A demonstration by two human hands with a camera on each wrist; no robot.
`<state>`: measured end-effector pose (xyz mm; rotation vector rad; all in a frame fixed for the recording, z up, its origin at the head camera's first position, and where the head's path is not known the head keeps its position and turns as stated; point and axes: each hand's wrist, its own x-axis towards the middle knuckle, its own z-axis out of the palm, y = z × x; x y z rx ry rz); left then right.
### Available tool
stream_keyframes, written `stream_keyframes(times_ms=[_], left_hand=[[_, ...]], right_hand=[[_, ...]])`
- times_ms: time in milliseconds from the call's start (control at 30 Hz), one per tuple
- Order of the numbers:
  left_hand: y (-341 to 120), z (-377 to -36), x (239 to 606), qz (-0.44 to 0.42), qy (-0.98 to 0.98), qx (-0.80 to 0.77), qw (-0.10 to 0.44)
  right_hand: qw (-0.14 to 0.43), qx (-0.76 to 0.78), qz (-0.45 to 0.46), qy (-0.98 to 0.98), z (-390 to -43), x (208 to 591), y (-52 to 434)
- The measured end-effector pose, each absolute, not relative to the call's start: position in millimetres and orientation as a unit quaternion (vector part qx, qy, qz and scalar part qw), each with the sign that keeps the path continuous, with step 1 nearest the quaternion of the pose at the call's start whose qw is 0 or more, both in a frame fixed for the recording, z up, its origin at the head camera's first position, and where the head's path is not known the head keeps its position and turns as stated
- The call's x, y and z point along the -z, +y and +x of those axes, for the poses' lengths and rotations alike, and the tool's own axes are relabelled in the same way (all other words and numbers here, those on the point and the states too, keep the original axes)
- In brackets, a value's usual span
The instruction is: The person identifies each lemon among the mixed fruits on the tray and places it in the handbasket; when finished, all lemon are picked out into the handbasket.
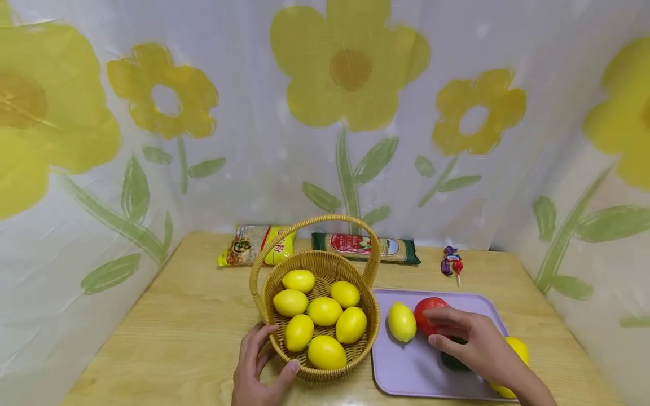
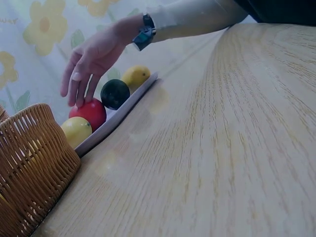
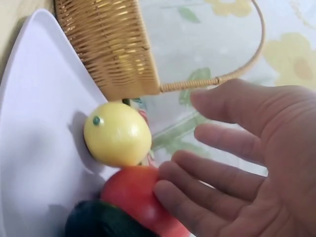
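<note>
A wicker basket [image 1: 370,327] with several lemons [image 1: 325,311] in it stands mid-table, its handle arching above. My left hand [image 1: 261,366] rests at the basket's near left side, index finger and thumb spread along the rim. Over the lilac tray [image 1: 401,378], my right hand [image 1: 477,344] has loosely bent fingers and nothing in its grasp. Its fingertips are right at a red tomato [image 3: 138,197]. One lemon [image 3: 117,134] sits beside the tomato on the tray. A dark green fruit [image 2: 115,94] lies partly hidden under the right hand, with a larger yellow fruit [image 2: 136,78] beyond.
Behind the basket lie a yellow food packet [image 1: 276,245] and a green-ended packet of noodles [image 1: 401,251]. Several wrapped lollipops [image 1: 448,262] are on the wooden table [image 1: 167,327] behind the tray. A flower-printed curtain [image 1: 244,169] encloses the back and sides.
</note>
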<state>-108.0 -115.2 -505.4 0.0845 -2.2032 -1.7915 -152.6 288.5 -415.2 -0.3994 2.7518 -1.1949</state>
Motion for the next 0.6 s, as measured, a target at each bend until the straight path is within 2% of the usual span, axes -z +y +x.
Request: stream_keyframes(times_ms=[300,600], left_hand=[[-114,-109,505,0.048,-0.767,0.622,0.151],[-113,-112,503,0.054,-0.772,0.618,0.137]], right_hand=[[0.050,0.331,-0.195,0.922,-155,426,263],[-0.008,0.282,-0.182,0.942,-179,445,239]])
